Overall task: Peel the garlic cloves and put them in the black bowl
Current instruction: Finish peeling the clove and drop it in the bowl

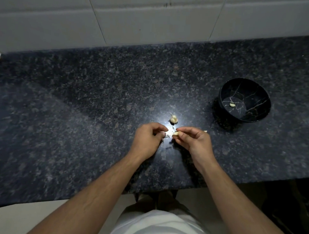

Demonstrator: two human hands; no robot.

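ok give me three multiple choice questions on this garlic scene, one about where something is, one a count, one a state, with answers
1. Where is the black bowl relative to the hands?
A. ahead and to the right
B. to the left
C. between them

2. How many cloves lie inside the bowl?
A. none
B. one
C. five

3. What is the right hand doing?
A. lying flat on the counter
B. gripping the bowl
C. pinching a garlic clove

Answers:
1. A, the bowl stands on the dark counter beyond and to the right of both hands.
2. B, a single pale clove in the bowl rests on its bottom.
3. C, the right fingertips close on a clove, opposite the left hand, with the garlic head just beyond.
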